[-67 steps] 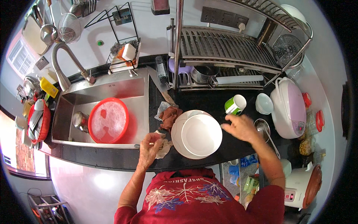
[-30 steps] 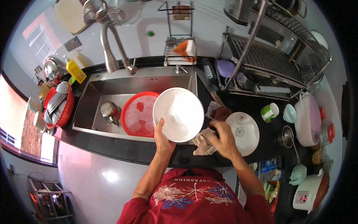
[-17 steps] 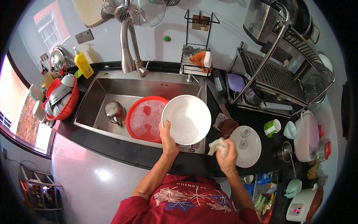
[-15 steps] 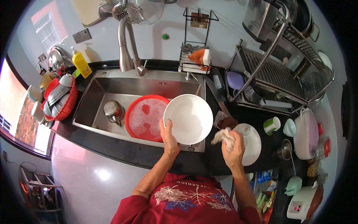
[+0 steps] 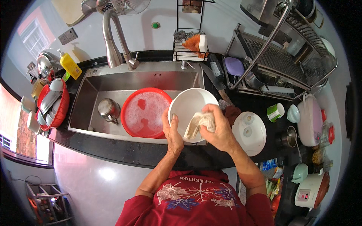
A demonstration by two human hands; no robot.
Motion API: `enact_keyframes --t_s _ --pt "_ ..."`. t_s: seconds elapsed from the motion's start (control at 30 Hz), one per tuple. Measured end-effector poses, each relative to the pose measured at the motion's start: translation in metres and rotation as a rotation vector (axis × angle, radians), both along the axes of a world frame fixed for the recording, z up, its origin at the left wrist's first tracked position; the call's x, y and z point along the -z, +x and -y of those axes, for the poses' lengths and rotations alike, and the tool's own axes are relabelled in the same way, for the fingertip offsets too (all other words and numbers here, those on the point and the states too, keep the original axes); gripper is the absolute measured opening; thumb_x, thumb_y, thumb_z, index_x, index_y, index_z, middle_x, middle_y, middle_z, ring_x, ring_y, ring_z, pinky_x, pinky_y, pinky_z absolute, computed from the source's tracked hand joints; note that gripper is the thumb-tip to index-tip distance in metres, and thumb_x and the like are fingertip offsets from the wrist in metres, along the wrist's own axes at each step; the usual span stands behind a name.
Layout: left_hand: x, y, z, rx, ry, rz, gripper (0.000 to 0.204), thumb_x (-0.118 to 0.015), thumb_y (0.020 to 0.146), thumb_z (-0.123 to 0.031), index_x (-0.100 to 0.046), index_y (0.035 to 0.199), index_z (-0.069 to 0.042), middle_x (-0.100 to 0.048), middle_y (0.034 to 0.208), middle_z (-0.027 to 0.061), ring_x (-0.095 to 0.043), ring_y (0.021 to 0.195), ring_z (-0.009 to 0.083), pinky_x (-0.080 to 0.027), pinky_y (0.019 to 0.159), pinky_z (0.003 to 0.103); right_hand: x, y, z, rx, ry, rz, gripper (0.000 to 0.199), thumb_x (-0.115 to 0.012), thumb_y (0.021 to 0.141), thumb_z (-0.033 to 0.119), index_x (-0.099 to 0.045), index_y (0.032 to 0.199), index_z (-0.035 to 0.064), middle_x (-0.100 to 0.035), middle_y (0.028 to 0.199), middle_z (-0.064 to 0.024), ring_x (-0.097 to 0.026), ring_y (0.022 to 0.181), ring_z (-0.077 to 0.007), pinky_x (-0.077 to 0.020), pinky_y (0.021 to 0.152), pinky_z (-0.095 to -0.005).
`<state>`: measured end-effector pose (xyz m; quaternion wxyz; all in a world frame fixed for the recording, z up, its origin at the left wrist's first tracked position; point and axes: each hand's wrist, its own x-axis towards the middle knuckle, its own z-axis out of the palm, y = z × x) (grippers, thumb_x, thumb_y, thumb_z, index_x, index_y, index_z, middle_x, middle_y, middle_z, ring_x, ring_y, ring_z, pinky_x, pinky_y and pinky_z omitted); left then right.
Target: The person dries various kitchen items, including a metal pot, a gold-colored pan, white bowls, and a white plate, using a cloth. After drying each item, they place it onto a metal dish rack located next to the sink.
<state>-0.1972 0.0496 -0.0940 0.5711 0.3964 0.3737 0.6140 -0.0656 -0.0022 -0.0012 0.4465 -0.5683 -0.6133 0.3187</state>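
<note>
A white bowl (image 5: 184, 101) is tilted toward me over the front right of the sink. My left hand (image 5: 173, 133) grips its left rim, thumb on the near side and fingers hidden behind. Bunched in my right hand (image 5: 220, 132) is an off-white cloth (image 5: 199, 124), pressed against the inside of the bowl. To the left, a red basin (image 5: 132, 130) of sudsy water sits in the steel sink (image 5: 94, 130). Beside that basin lies a metal mug (image 5: 108, 109). On the black counter, right of my right hand, rests a white plate (image 5: 256, 141) with small round pieces on it.
A red basket (image 5: 62, 109) of bowls stands left of the sink, near a yellow soap bottle (image 5: 70, 64). The faucet (image 5: 113, 45) arches over the sink's back. A knife (image 5: 213, 79) lies on the right, before a metal dish rack (image 5: 271, 71). A rice cooker (image 5: 309, 192) stands lower right.
My right hand has moved left with the cloth, from above the plate into the bowl. The bowl, still in my left hand, has tipped. The whole view has shifted slightly.
</note>
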Motion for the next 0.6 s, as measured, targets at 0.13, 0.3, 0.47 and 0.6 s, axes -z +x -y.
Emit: enact_keyframes --t_s 0.13,0.3,0.47,0.6 --pt "0.005 0.003 0.003 0.019 -0.030 -0.009 0.041 -0.049 0.092 -0.028 -0.043 0.125 -0.005 -0.052 0.113 0.0084 -0.050 0.103 0.0168 -0.041 0.090 0.031 0.004 0.009 -0.011 -0.015 -0.130 -0.427 0.032 -0.055 0.077 0.000 -0.047 0.108 -0.0006 -0.061 0.092 -0.0098 -0.059 0.079 -0.0142 -0.0511 0.069 -0.0290" --pt "0.019 0.004 0.006 0.065 -0.068 -0.003 0.039 -0.047 0.093 -0.023 -0.043 0.126 -0.002 -0.051 0.116 0.0098 -0.046 0.108 0.0181 -0.035 0.096 0.032 0.041 0.008 -0.012 -0.113 -0.087 -1.068 0.041 -0.054 0.073 -0.001 -0.043 0.113 0.0020 -0.060 0.091 -0.0148 -0.062 0.075 -0.0218 -0.0539 0.066 -0.0329" --pt "0.009 0.000 0.006 0.044 -0.123 0.033 0.039 -0.048 0.093 -0.023 -0.044 0.126 -0.002 -0.052 0.113 0.0091 -0.046 0.106 0.0168 -0.036 0.094 0.032 0.038 0.010 -0.005 -0.161 -0.097 -1.154 0.048 -0.049 0.074 0.007 -0.038 0.121 0.0074 -0.057 0.091 -0.0141 -0.060 0.080 -0.0207 -0.0534 0.068 -0.0361" --pt "0.013 -0.003 0.005 0.053 -0.111 0.083 0.039 -0.050 0.093 -0.023 -0.043 0.126 -0.003 -0.052 0.113 0.0091 -0.047 0.105 0.0162 -0.037 0.093 0.031 0.036 0.014 0.005 -0.149 -0.271 -0.950 0.057 -0.047 0.074 0.006 -0.033 0.129 0.0091 -0.054 0.103 -0.0110 -0.056 0.093 -0.0213 -0.0486 0.083 -0.0338"
